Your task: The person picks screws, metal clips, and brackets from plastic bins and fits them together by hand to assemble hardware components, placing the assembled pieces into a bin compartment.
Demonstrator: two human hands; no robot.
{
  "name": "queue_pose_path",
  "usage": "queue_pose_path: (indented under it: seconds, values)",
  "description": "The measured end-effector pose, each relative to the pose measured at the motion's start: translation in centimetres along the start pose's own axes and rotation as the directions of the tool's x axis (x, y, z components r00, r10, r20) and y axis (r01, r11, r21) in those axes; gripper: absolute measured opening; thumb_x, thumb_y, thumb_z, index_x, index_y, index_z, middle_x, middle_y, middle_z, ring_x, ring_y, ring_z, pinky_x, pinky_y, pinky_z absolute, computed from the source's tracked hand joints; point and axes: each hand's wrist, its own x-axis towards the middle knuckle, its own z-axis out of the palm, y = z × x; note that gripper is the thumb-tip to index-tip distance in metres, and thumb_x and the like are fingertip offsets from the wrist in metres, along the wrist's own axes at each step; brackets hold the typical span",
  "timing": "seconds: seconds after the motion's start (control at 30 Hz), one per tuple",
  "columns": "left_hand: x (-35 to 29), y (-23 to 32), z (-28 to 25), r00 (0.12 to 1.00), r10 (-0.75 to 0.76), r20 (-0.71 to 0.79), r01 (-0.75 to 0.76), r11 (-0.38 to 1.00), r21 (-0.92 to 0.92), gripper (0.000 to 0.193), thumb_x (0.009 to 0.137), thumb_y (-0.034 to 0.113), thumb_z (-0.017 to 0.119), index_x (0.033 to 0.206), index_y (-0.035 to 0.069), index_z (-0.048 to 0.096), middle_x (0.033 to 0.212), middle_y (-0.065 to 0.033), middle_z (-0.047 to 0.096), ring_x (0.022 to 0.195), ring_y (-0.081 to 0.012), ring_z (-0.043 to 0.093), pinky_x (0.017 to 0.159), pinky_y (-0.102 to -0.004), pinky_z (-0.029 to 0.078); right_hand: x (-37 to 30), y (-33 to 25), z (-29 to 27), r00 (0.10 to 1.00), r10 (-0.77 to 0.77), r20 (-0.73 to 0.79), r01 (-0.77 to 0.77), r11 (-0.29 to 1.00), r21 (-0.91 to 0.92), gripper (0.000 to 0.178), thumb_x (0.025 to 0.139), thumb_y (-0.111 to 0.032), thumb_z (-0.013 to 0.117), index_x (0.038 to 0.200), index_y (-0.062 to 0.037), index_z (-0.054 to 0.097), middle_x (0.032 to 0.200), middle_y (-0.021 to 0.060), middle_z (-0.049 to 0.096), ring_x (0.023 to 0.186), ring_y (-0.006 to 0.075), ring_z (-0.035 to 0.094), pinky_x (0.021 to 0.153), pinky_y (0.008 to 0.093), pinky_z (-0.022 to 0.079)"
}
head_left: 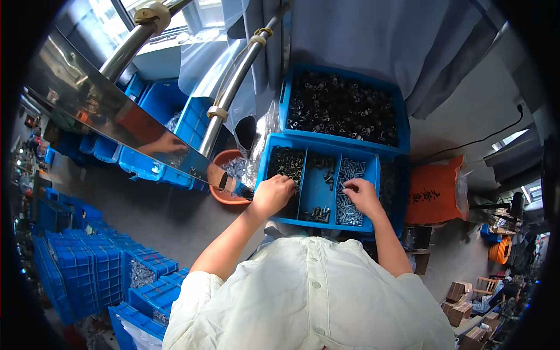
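Observation:
A blue divided bin (318, 223) stands in front of me. Its left compartment holds a heap of small dark metal clips (286, 160), and my left hand (274, 195) rests over their near end with fingers curled together; what they grip is hidden. Over the right compartment, filled with silvery screws (350, 214), my right hand (363, 195) has its thumb and fingertips drawn together at the heap; anything between them is too small to make out. In the middle compartment, a few dark assembled pieces (319, 214) lie at the near end and more dark parts (319, 161) at the far end.
Behind the bin sits a larger blue crate (282, 111) of black clips. An orange tub (224, 199) with a clear bag is at the left, below a metal chute (111, 102) and steel pipes (233, 70). An orange sack (434, 195) stands right; blue crates (81, 262) are stacked lower left.

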Motion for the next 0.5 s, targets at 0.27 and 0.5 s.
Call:
queue_pose_path:
  seconds: [0.27, 0.5]
  values:
    - [0.3, 0.8, -2.0, 0.957, -0.272, 0.1, 0.289, 0.866, -0.409, 0.023, 0.093, 0.022, 0.053, 0.08, 0.004, 0.052, 0.069, -0.0125, 0.058, 0.065, -0.0267, 0.059, 0.057, -0.0369, 0.045, -1.7, -3.9, -2.1, 0.975, 0.151, 0.16, -0.197, 0.274, 0.941, 0.013, 0.09, -0.017, 0.055, 0.088, -0.0043, 0.059, 0.076, 0.0044, 0.056, 0.06, 0.0131, 0.049, 0.051, 0.0253, 0.04]
    - [0.0, 0.1, -2.2, 0.798, -0.324, 0.508, 0.584, 0.208, -0.784, 0.025, 0.096, 0.025, 0.052, 0.081, 0.005, 0.052, 0.065, -0.0016, 0.053, 0.058, -0.013, 0.05, 0.053, -0.0275, 0.04, 7.2, -4.4, -5.2, 0.993, 0.085, 0.086, -0.119, 0.536, 0.836, 0.033, 0.093, -0.03, 0.051, 0.066, -0.0097, 0.046, 0.057, -0.0015, 0.038, 0.053, 0.0093, 0.038, 0.044, 0.0242, 0.028]
